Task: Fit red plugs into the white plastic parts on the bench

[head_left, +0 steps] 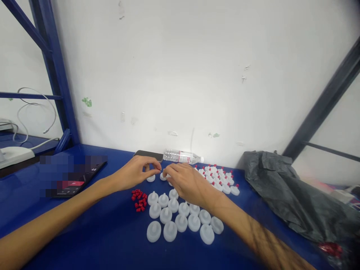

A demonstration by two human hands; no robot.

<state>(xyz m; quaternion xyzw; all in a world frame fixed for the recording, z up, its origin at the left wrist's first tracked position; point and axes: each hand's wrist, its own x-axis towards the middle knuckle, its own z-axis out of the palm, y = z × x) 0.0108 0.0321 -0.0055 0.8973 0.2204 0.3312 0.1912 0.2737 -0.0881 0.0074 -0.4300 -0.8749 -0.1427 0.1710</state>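
Both hands meet over the far end of a group of white plastic caps (pixel 180 219) laid in rows on the blue table (pixel 107 240). My left hand (pixel 135 173) has its fingers curled in a pinch near a white cap (pixel 151 178). My right hand (pixel 185 182) pinches at a white cap (pixel 163 176) between the two hands; what lies in the fingertips is too small to name. A small heap of red plugs (pixel 139 199) lies just left of the white caps. Behind my right hand lies a cluster of white caps fitted with red plugs (pixel 219 178).
A clear water bottle (pixel 181 156) lies on its side against the wall, beside a dark flat object (pixel 148 154). A phone (pixel 77 182) lies at the left. A crumpled dark plastic bag (pixel 284 191) fills the right side. Blue shelf posts (pixel 57 71) stand at left.
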